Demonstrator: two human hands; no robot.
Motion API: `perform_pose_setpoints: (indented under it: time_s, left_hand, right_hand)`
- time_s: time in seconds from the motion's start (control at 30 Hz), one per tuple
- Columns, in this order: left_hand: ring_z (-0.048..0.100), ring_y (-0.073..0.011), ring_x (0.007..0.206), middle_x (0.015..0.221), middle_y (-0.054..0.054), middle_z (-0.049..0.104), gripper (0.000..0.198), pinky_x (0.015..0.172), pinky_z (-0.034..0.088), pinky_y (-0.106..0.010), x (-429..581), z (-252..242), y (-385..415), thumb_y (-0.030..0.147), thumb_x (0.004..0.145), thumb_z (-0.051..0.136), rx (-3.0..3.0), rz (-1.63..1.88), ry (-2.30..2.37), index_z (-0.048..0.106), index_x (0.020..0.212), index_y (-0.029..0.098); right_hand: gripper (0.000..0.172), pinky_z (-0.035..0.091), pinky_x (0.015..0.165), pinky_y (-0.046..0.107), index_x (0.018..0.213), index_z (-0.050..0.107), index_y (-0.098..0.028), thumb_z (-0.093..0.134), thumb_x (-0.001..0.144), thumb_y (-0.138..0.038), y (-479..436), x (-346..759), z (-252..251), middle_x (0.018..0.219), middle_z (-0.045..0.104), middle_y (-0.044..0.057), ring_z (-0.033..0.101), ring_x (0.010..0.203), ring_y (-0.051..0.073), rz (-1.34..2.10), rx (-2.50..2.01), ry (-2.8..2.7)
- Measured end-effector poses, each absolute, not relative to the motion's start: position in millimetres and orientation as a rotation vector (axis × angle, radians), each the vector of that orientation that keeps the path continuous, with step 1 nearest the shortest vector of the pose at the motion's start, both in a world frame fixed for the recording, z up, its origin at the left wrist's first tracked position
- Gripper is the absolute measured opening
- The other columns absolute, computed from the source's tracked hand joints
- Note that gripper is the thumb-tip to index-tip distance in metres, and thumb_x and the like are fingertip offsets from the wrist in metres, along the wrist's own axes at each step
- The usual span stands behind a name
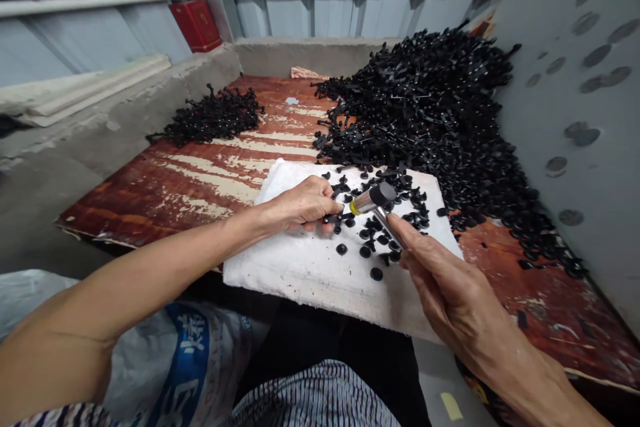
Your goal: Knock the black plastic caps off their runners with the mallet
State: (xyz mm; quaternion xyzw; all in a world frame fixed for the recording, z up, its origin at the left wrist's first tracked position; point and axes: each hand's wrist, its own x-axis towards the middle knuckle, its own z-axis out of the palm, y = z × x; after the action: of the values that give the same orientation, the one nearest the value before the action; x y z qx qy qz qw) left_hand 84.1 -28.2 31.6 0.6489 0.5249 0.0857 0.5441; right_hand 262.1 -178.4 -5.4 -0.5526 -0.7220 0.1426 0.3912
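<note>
**Hammer over the pad, most of the black parts in the big heap**

Judging by the heaps, the work looks far from finished. A big pile (440, 107) of black plastic parts fills the right side of the red board (190, 180) and spills down to the white pad (300, 267). Only a small pile (215, 117) lies well apart at the far left. A scatter of small round pieces (376, 273) lies loose on the pad.

The left hand (305, 203) rests palm down on the pad, its forearm reaching in from the lower left. Its fingers are curled and pinch a black strip (334, 218) flat against the pad.

The right hand (450, 293) comes in from the lower right, fingers wrapped around the handle of a small hammer (373, 199). The hammer's head hangs just above the pad, just beside the left fingertips and the strip.
</note>
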Motion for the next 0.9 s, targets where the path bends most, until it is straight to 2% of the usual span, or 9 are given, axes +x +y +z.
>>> perform_pose_setpoints:
  time_s: [0.1, 0.23, 0.33, 0.43, 0.57, 0.7, 0.77, 0.8, 0.9]
  left_hand:
    - [0.034, -0.0064, 0.025, 0.042, -0.001, 0.058, 0.02, 0.031, 0.019, -0.02, 82.6, 24.7, -26.5, 0.016, 0.082, 0.058, 1.535, 0.216, 1.215, 0.041, 0.072, 0.021]
    - [0.04, -0.0071, 0.028, 0.046, -0.001, 0.059, 0.021, 0.032, 0.02, -0.019, 77.6, 16.8, -24.1, 0.026, 0.082, 0.062, 1.553, 0.243, 1.11, 0.044, 0.073, 0.021]
    - [0.04, -0.0061, 0.029, 0.046, 0.0, 0.059, 0.014, 0.033, 0.022, -0.018, 75.7, 19.2, -24.8, 0.017, 0.081, 0.06, 1.471, 0.225, 1.077, 0.047, 0.075, 0.019]
    - [0.041, -0.0061, 0.03, 0.045, 0.0, 0.058, 0.015, 0.033, 0.022, -0.018, 76.5, 25.2, -27.9, 0.006, 0.079, 0.054, 1.353, 0.221, 1.073, 0.047, 0.074, 0.018]
    - [0.044, -0.0076, 0.03, 0.043, -0.001, 0.058, 0.018, 0.032, 0.023, -0.017, 77.4, 25.5, -30.0, 0.004, 0.078, 0.053, 1.342, 0.26, 1.094, 0.046, 0.072, 0.019]
    - [0.042, -0.0073, 0.027, 0.044, -0.001, 0.059, 0.019, 0.03, 0.023, -0.017, 75.6, 18.8, -27.7, 0.006, 0.077, 0.056, 1.336, 0.283, 1.085, 0.045, 0.071, 0.019]
    - [0.044, -0.0077, 0.027, 0.044, -0.001, 0.06, 0.019, 0.03, 0.023, -0.017, 75.3, 17.2, -27.3, 0.006, 0.078, 0.055, 1.33, 0.299, 1.068, 0.045, 0.071, 0.02]
    - [0.043, -0.0076, 0.027, 0.044, -0.001, 0.06, 0.019, 0.029, 0.023, -0.017, 75.6, 17.3, -27.7, 0.005, 0.078, 0.055, 1.332, 0.302, 1.071, 0.045, 0.071, 0.019]
    - [0.041, -0.0069, 0.024, 0.043, -0.001, 0.059, 0.02, 0.029, 0.022, -0.017, 77.5, 19.6, -30.5, 0.003, 0.079, 0.053, 1.336, 0.292, 1.105, 0.045, 0.071, 0.019]
  right_hand:
    - [0.059, 0.053, 0.055, 0.029, 0.146, 0.045, -0.03, 0.044, 0.09, -0.012, -174.1, 264.5, -6.6, 0.079, 0.063, 0.004, 0.059, 0.06, 0.017, 0.274, -1.47, -1.939]
    - [0.062, 0.045, 0.048, 0.027, 0.147, 0.044, -0.026, 0.042, 0.087, -0.01, -172.4, 268.4, -4.5, 0.072, 0.057, 0.003, 0.053, 0.052, 0.015, 0.155, -1.484, -2.072]
    - [0.066, 0.044, 0.048, 0.027, 0.15, 0.039, -0.025, 0.041, 0.086, -0.009, -173.3, 269.4, -6.0, 0.074, 0.058, 0.003, 0.052, 0.052, 0.015, 0.164, -1.499, -2.097]
    - [0.063, 0.047, 0.051, 0.029, 0.148, 0.042, -0.024, 0.04, 0.087, -0.01, -171.9, 270.8, -8.6, 0.077, 0.06, 0.004, 0.054, 0.054, 0.016, 0.194, -1.519, -2.081]
    - [0.06, 0.055, 0.061, 0.034, 0.146, 0.045, -0.028, 0.041, 0.089, -0.01, -169.8, 271.8, -1.9, 0.082, 0.066, 0.006, 0.063, 0.064, 0.019, 0.222, -1.474, -2.044]
    - [0.067, 0.058, 0.07, 0.035, 0.151, 0.032, -0.037, 0.044, 0.092, -0.008, -173.7, 265.6, 14.2, 0.107, 0.069, 0.007, 0.067, 0.08, 0.02, 0.093, -1.328, -1.961]
    - [0.072, 0.058, 0.071, 0.035, 0.152, 0.028, -0.039, 0.045, 0.091, -0.006, -175.0, 262.8, 17.3, 0.115, 0.067, 0.007, 0.067, 0.083, 0.019, 0.017, -1.307, -1.913]
    - [0.071, 0.058, 0.067, 0.034, 0.152, 0.03, -0.038, 0.045, 0.09, -0.005, -174.9, 262.3, 16.9, 0.111, 0.068, 0.008, 0.067, 0.077, 0.019, 0.001, -1.319, -1.924]
    - [0.063, 0.052, 0.047, 0.03, 0.146, 0.045, -0.029, 0.043, 0.087, -0.007, -173.3, 263.1, 12.7, 0.078, 0.067, 0.006, 0.058, 0.052, 0.017, 0.074, -1.407, -2.052]
